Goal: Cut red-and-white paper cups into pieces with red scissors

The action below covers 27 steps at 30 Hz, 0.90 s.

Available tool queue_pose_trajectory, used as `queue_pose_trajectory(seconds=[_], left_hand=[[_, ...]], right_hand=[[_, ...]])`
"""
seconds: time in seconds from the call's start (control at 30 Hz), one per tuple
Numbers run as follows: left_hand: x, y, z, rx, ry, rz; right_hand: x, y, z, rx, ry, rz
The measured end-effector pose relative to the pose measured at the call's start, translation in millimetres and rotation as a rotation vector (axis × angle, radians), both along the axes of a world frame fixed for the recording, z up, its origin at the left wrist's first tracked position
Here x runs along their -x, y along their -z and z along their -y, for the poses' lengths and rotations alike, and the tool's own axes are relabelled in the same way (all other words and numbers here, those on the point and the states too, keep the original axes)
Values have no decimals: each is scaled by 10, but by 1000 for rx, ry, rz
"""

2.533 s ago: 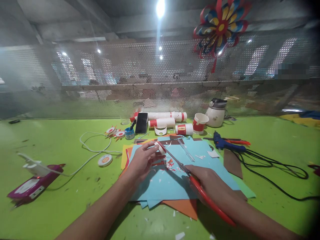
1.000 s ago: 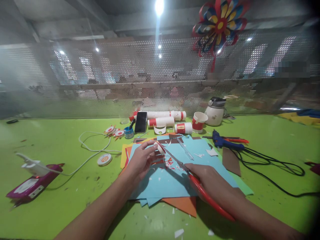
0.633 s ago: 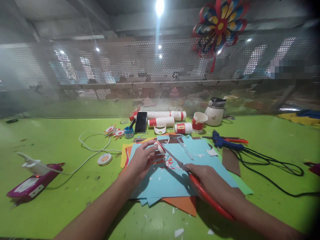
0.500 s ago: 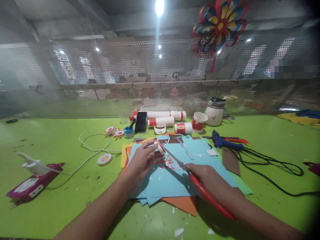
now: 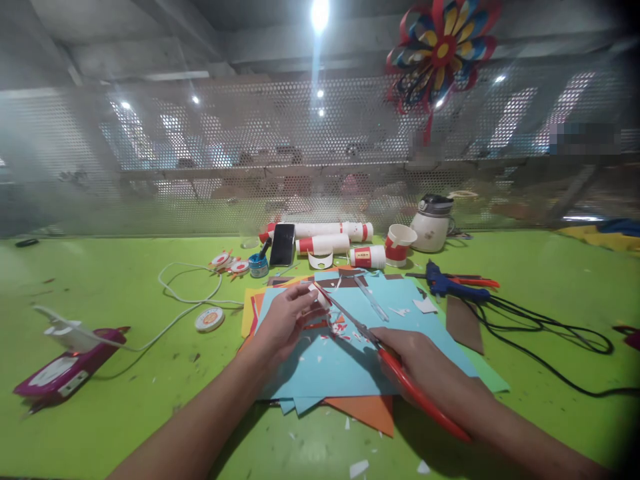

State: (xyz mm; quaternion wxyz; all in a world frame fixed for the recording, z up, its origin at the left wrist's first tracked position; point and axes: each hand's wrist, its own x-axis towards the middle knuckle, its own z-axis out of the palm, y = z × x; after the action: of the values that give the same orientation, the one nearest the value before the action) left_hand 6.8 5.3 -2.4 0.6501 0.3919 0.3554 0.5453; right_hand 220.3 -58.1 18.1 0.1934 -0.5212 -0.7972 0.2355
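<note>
My left hand (image 5: 289, 317) pinches a small white and red piece of paper cup (image 5: 321, 295) over the sheets. Around the red handles of a pair of scissors (image 5: 407, 383) my right hand (image 5: 417, 357) is closed. The blades point up and left and reach the cup piece; whether they are closed on it I cannot tell. Beneath both hands lies a stack of coloured paper, light blue sheet (image 5: 345, 373) on top. Red and white clippings (image 5: 340, 328) are scattered there below the blades.
Paper cups (image 5: 400, 243), a phone (image 5: 283, 245), a blue paint jar (image 5: 259, 265) and a white kettle-like jug (image 5: 431, 225) stand at the back. To the right lies a blue glue gun (image 5: 453, 285) with a black cord. A purple power strip (image 5: 73, 367) with a white cable sits left.
The cup piece has turned slightly in my left fingers, showing more white. Both hands stay nearly in place, and the whole view has shifted very slightly.
</note>
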Motion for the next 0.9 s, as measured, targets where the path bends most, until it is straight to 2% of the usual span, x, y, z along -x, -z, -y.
queue_pose_trajectory(seconds=[0.53, 0.9], left_hand=[[-13, -20, 9, -56, -9, 7], [19, -2, 5, -19, -14, 33]], right_hand=[[6, 27, 4, 22, 15, 43], [-2, 58, -9, 8, 1, 33]])
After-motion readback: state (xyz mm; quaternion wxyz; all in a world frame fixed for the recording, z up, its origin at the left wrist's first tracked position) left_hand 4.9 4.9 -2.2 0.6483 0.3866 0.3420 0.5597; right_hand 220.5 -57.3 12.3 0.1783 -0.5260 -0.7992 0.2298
